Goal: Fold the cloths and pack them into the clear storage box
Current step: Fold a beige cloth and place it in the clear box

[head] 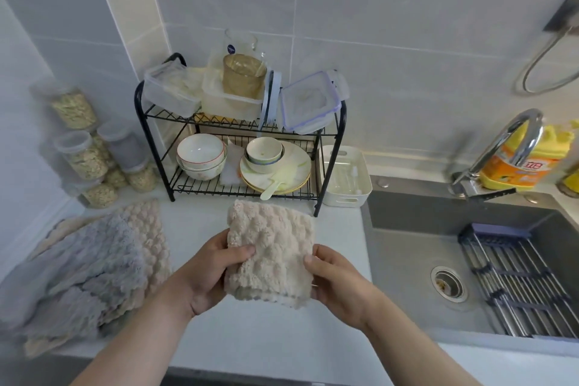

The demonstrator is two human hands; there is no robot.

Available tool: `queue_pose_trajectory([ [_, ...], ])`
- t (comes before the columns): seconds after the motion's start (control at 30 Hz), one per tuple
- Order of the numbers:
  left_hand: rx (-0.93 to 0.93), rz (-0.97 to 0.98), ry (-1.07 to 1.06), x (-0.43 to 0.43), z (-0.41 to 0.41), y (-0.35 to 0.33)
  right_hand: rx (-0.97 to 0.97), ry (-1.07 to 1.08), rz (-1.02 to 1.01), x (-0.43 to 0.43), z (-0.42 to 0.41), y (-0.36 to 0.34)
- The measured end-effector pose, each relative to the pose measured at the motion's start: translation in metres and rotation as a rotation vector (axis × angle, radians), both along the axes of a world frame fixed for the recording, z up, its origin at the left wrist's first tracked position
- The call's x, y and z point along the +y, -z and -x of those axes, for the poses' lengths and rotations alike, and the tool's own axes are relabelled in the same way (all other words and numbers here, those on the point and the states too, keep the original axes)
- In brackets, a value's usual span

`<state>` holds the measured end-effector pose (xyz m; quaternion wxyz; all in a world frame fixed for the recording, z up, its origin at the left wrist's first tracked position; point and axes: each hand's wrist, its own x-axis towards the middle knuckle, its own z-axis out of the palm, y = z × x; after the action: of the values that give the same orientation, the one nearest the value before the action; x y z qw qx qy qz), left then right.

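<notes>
You have the beige, bobbly fleece cloth (pixel 272 247) up off the white table (pixel 250 338), held between both hands just in front of the black wire dish rack (pixel 137 103). Your left hand (pixel 206 269) grips its left edge, thumb curled over the top face and fingers underneath. Your right hand (pixel 335 279) pinches the right edge the same way. The cloth looks doubled over into a thick, squarish pad (layered edges show along its near side), so I judge this one's fold nearly or fully done.

Most of the job is left. A loose heap of grey and beige fluffy cloths (pixel 94 266) lies unfolded on the table, well to your left, and nothing shows as packed. Several clear plastic storage boxes sit on the rack's top shelf, one at the left end (pixel 170 89) and one with a blue-clipped lid (pixel 308 103) at the right. I cannot tell which is meant, and none is down on the table ready to fill. So it's one cloth folded in hand, with the heap and all the packing ahead
</notes>
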<state>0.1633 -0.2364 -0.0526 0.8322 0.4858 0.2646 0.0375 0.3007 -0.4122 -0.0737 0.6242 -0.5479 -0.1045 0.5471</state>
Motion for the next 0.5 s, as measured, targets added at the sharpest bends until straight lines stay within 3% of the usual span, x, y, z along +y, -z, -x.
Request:
queue_pose_trajectory([
  [0.2,0.106,-0.155,-0.024,0.030,0.010,0.007,-0.038,0.131,0.040,0.028,0.005,-0.004],
  [0.5,0.107,0.145,-0.194,0.075,-0.005,0.017,0.102,0.361,0.034,0.082,0.019,-0.017],
])
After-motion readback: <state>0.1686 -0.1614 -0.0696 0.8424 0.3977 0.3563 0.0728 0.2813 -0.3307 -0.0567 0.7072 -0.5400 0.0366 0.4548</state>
